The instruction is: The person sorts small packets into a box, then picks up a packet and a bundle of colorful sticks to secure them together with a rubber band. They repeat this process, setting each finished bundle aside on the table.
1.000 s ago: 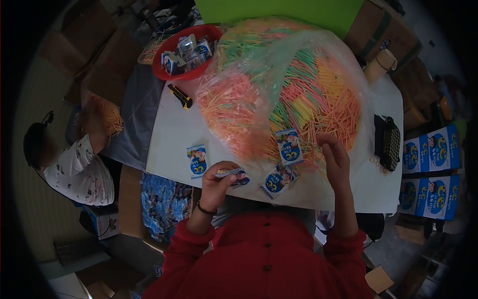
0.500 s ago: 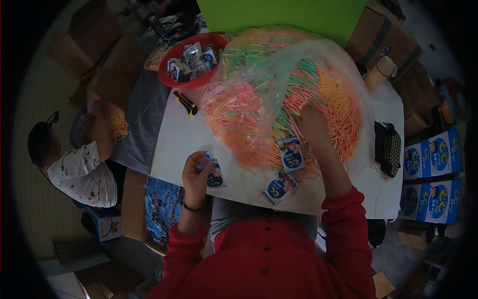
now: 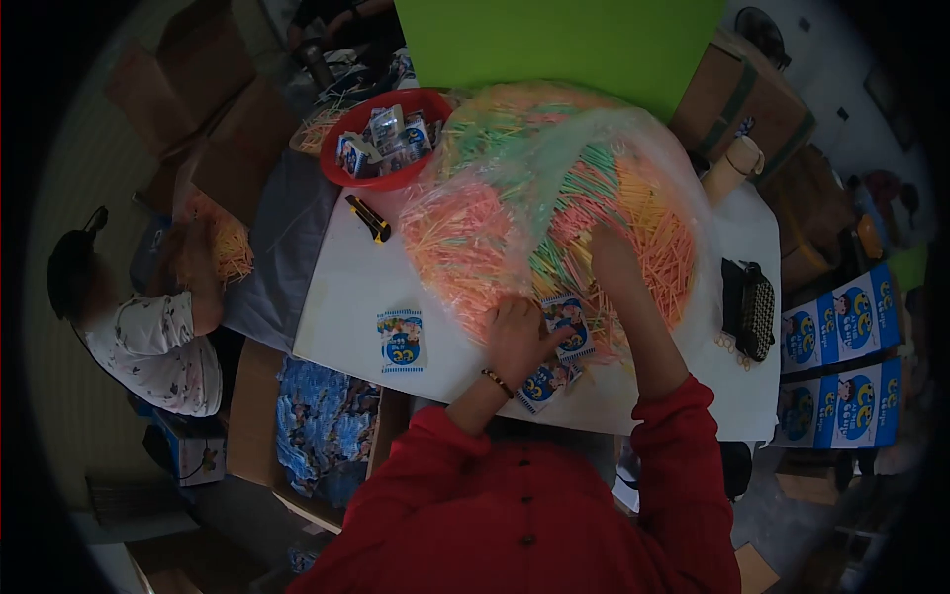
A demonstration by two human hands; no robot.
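A big heap of thin pink, green, yellow and orange sticks [image 3: 465, 228] lies under a clear plastic bag on the white table [image 3: 341, 287]. My right hand [image 3: 614, 259] reaches into the heap, its fingertips hidden among the sticks. At the heap's near edge is my left hand [image 3: 520, 332], fingers apart, with the thumb against or just over a blue printed packet [image 3: 568, 319]. Another such packet [image 3: 542, 386] lies closer to me, partly overlapped. On the left, a separate packet [image 3: 401, 342] rests flat on the table.
A red bowl [image 3: 341, 173] holds several packets, and a yellow utility knife [image 3: 369, 218] lies near it. An open carton [image 3: 252, 416] of blue packets stands below the table's left edge. A beaded pouch [image 3: 756, 309] lies at right. A co-worker [image 3: 153, 342] sits at left.
My left hand has let go of the packet at left, which now lies flat, and has moved right to the heap's edge. My right hand stays in the sticks.
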